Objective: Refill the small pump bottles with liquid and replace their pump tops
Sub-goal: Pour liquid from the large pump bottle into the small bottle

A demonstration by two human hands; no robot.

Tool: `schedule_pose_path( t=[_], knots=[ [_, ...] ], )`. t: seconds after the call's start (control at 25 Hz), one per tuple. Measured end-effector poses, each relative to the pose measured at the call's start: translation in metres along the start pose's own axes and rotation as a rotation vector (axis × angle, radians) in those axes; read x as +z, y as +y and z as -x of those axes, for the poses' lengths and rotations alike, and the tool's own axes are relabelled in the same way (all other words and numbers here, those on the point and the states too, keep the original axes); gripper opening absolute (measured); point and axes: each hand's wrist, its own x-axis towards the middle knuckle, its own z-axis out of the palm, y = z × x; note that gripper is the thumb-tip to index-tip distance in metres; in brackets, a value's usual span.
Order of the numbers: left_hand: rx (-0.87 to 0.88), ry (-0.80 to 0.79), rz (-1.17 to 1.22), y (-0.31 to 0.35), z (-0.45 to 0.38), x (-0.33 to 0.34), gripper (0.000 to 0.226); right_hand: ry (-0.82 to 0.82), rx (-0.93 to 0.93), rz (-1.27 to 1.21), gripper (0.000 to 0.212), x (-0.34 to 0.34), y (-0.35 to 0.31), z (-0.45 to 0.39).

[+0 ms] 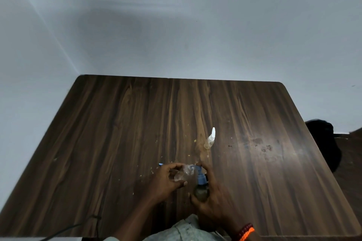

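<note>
Small clear pump bottle (181, 175), tilted in the gripping left hand (168, 179) above the near table edge (117, 211), meets the blue-topped supply bottle (201, 186) clasped by the right hand (210, 195), apparently mid-refill; next, judged, comes refitting its pump top.

No readable text, labels, brands or numbers showing anywhere. Nothing legible on the clear small bottle (183, 174), the blue-topped pump bottle (201, 186), or the white-capped bottle (209, 140) standing farther out on the wooden table (117, 123).
</note>
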Motion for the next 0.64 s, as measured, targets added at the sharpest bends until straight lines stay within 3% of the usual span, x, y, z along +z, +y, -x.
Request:
schedule_pose_path(
  t=[0.32, 0.64],
  knots=[
    [-0.003, 0.014, 0.049, -0.0017, 0.0, 0.0016, 0.037, -0.042, 0.025, 0.01, 0.081, -0.0031, -0.005, -0.0001],
    [-0.006, 0.025, 0.009, -0.0072, -0.0058, 0.0016, 0.044, -0.08, 0.007, 0.029, 0.083, -0.0036, -0.0021, -0.0011]
  ],
)
